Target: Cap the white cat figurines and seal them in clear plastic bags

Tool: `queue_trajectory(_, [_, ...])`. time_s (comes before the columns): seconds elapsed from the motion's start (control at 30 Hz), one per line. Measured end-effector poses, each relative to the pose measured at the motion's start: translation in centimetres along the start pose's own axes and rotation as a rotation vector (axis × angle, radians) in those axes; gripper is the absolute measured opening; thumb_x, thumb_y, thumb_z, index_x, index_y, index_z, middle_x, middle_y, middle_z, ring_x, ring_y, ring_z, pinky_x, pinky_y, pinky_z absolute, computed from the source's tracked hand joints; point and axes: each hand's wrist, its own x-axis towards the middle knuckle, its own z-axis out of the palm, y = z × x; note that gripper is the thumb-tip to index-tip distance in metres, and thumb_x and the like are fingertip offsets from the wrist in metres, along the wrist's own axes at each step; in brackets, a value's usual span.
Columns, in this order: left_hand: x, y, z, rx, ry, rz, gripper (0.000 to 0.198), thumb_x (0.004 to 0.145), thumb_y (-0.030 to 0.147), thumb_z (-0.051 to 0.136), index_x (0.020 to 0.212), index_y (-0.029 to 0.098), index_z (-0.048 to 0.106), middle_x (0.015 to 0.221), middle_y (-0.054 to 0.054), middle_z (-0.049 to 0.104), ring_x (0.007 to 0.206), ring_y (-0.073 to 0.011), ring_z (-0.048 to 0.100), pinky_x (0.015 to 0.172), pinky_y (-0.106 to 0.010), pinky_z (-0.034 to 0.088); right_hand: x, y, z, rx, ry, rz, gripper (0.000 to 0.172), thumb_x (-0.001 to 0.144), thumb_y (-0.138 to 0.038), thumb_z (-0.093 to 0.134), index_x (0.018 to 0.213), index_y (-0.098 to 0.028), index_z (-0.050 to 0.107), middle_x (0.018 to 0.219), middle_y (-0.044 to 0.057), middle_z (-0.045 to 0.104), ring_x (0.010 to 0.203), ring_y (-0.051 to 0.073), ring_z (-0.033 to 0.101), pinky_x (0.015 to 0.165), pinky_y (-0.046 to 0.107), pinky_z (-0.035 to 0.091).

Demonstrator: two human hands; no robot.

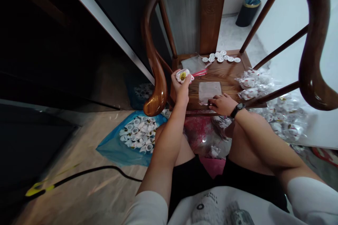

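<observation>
My left hand (181, 83) is closed around a small white figurine (180, 74) with a gold emblem and red markings. Red strings (200, 72) trail from it to the right. My right hand (223, 104) rests at the front of the wooden chair seat (229, 74), fingers apart, touching the lower right corner of a flat clear plastic bag (210, 90). Behind the figurine lies a stack of clear plastic bags (194, 64). Several round white discs (220, 59) are spread along the back of the seat.
Bagged white figurines (248, 83) sit at the seat's right edge, with a larger heap (286, 116) beyond. A blue bag (111, 146) of hollow white figurines lies on the floor at left, near a black cable (105, 167). Curved chair arms (155, 91) flank the seat.
</observation>
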Motion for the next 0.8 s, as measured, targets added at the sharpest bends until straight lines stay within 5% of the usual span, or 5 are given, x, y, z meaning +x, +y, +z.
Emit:
queue_trajectory(0.2, [-0.1, -0.4, 0.1, 0.034, -0.058, -0.017, 0.076, 0.067, 0.044, 0.099, 0.131, 0.026, 0.064, 0.124, -0.004, 0.068, 0.110, -0.0187, 0.068, 0.098, -0.031, 0.057, 5.0, 4.4, -1.2, 0.085, 0.275, 0.161, 0.058, 0.105, -0.049, 0.043, 0.148, -0.015, 0.061, 0.141, 0.023, 0.064, 0.128, 0.039, 0.062, 0.107, 0.051, 0.050])
queue_trajectory(0.33, [-0.3, -0.7, 0.1, 0.063, -0.075, -0.026, 0.067, 0.066, 0.041, 0.099, 0.121, 0.024, 0.065, 0.115, -0.002, 0.070, 0.107, -0.0174, 0.068, 0.101, -0.031, 0.055, 10.6, 8.8, -0.5, 0.118, 0.409, 0.348, 0.061, 0.103, -0.044, 0.043, 0.149, -0.006, 0.057, 0.156, 0.028, 0.052, 0.142, 0.041, 0.051, 0.116, 0.054, 0.043])
queue_trajectory(0.57, [-0.5, -0.9, 0.0, 0.122, -0.146, 0.000, 0.059, 0.071, 0.034, 0.096, 0.119, 0.024, 0.063, 0.113, -0.002, 0.069, 0.105, -0.0180, 0.068, 0.101, -0.034, 0.054, 16.5, 13.6, 0.3, 0.130, 0.420, 0.403, 0.077, 0.104, -0.042, 0.037, 0.169, -0.002, 0.024, 0.176, 0.029, 0.021, 0.161, 0.042, 0.024, 0.125, 0.066, 0.026])
queue_trajectory(0.8, [-0.6, -1.4, 0.1, 0.182, -0.202, 0.028, 0.060, 0.073, 0.037, 0.097, 0.119, 0.025, 0.060, 0.110, -0.002, 0.068, 0.105, -0.0184, 0.068, 0.101, -0.034, 0.053, 19.2, 14.4, -0.6, 0.126, 0.387, 0.361, 0.076, 0.105, -0.037, 0.034, 0.169, 0.000, 0.020, 0.173, 0.030, 0.029, 0.159, 0.043, 0.022, 0.124, 0.067, 0.024])
